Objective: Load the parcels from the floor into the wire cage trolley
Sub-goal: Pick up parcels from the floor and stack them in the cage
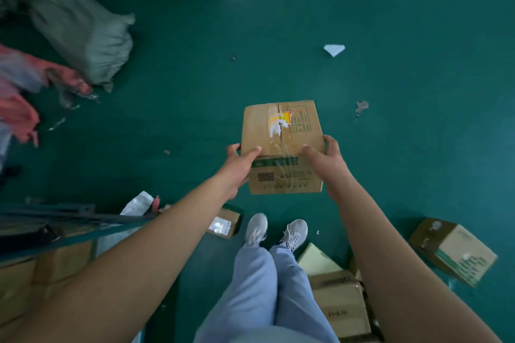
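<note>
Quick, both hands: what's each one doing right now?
Left hand: gripping the cardboard box by its left side.
Right hand: gripping the same box by its right side.

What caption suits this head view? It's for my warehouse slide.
Both hands, left hand and right hand, grip a taped cardboard box above the green floor.

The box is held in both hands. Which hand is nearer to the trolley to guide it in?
Probably the left hand. It grips the cardboard box on the side facing the wire cage trolley; the right hand holds the far side.
</note>
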